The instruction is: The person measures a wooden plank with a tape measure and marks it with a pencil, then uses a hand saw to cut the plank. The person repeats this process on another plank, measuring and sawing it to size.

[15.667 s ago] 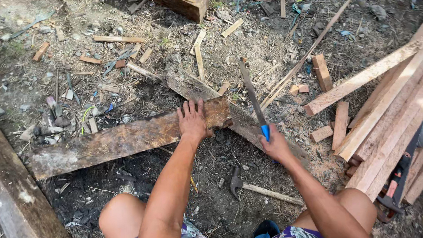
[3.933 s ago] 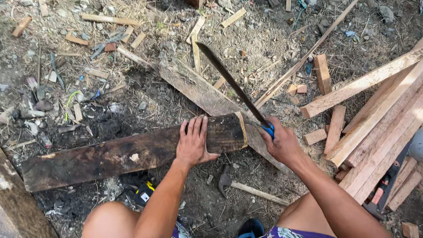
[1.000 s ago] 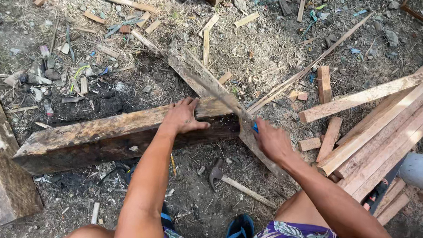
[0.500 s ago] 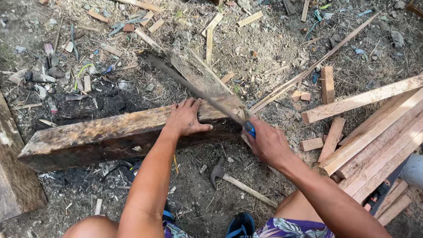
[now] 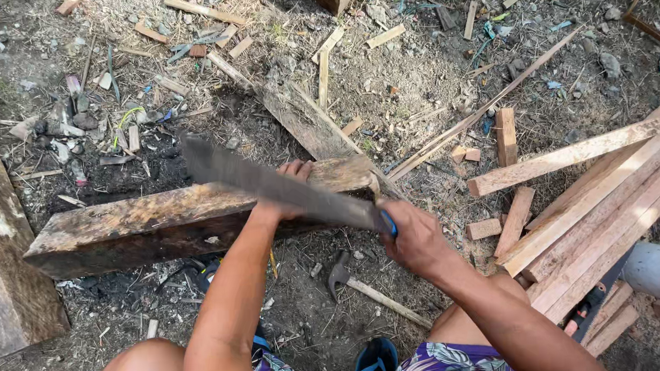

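A thick, weathered wooden beam (image 5: 146, 223) lies across the dirt in front of me. My left hand (image 5: 289, 189) presses on its top near the right end. My right hand (image 5: 414, 237) grips the blue handle of a long machete (image 5: 270, 184), whose blurred blade slants up and left over the beam and across my left forearm. The beam's right end (image 5: 348, 171) looks pale and chipped.
A pile of reddish wooden slats (image 5: 605, 196) lies to the right. A hammer (image 5: 364, 288) rests on the dirt below the beam. A heavy plank (image 5: 3, 259) runs along the left edge. An old board (image 5: 305, 123), wood offcuts and litter cover the ground behind. A grey pipe (image 5: 656, 271) shows at right.
The machete blade has swung leftward and lower over the beam, now blurred with motion. My left hand stays on the beam; the view has shifted slightly.
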